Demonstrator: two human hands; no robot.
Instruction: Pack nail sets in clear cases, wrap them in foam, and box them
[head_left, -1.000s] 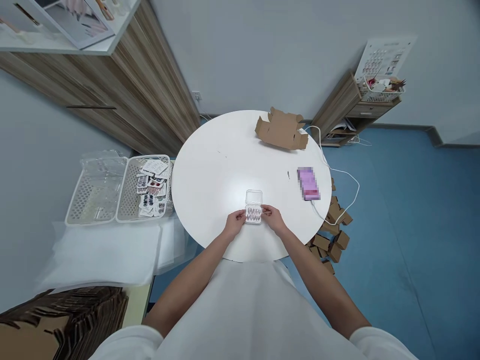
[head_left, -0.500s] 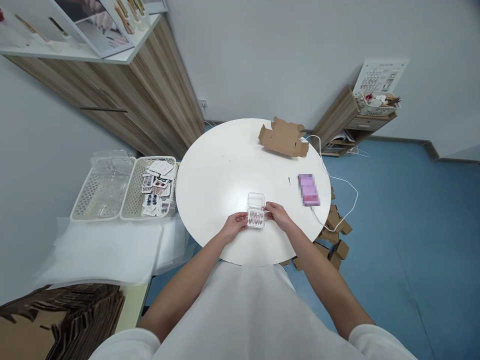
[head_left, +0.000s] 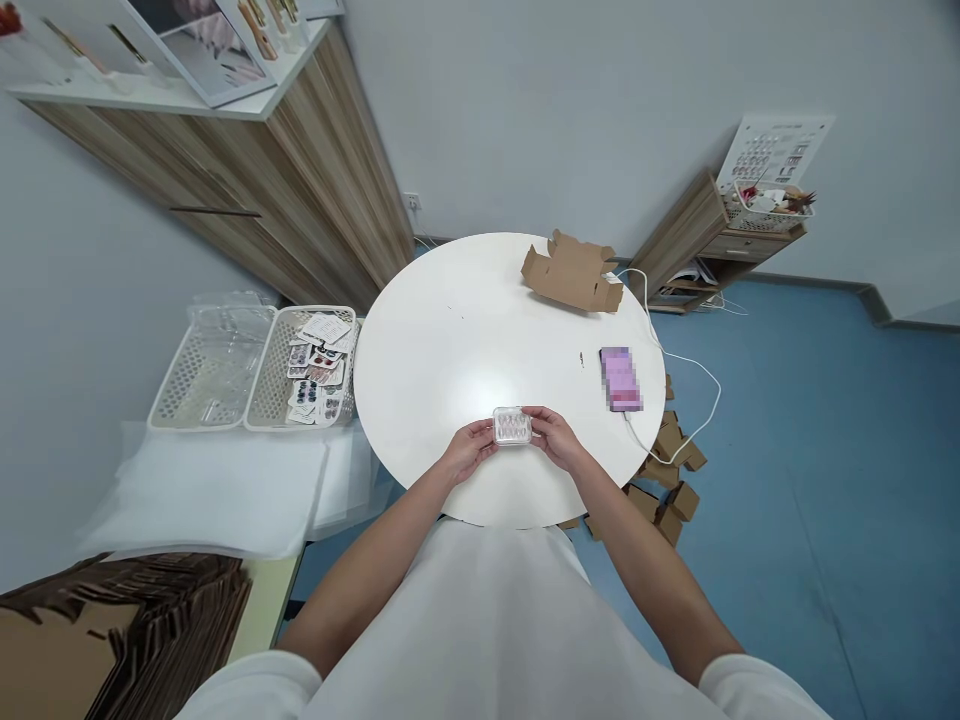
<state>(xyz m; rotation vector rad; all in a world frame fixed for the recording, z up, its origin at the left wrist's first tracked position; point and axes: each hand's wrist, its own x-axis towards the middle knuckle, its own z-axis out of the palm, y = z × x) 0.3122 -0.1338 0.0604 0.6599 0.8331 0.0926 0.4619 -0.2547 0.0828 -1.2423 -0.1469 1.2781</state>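
Between my two hands is a small clear plastic case (head_left: 512, 427) with rows of press-on nails showing through its lid, which lies down over them. My left hand (head_left: 469, 450) grips the case's left edge, fingers closed along its side. On the opposite edge, my right hand (head_left: 553, 436) pinches the case, with the thumb and fingers near the upper right corner. Both hands are over the near part of the round white table (head_left: 427, 370).
An unfolded cardboard box (head_left: 574, 272) lies at the table's far side. A phone (head_left: 621, 379) with a white cable rests at the right. Left of the table stand a basket of nail cards (head_left: 259, 400) and another holding clear plastic (head_left: 169, 395). Cardboard pieces (head_left: 682, 500) litter the floor.
The lid of the case stood raised half a second ago and is now down over the nails. My right hand has come in along the lid's edge.
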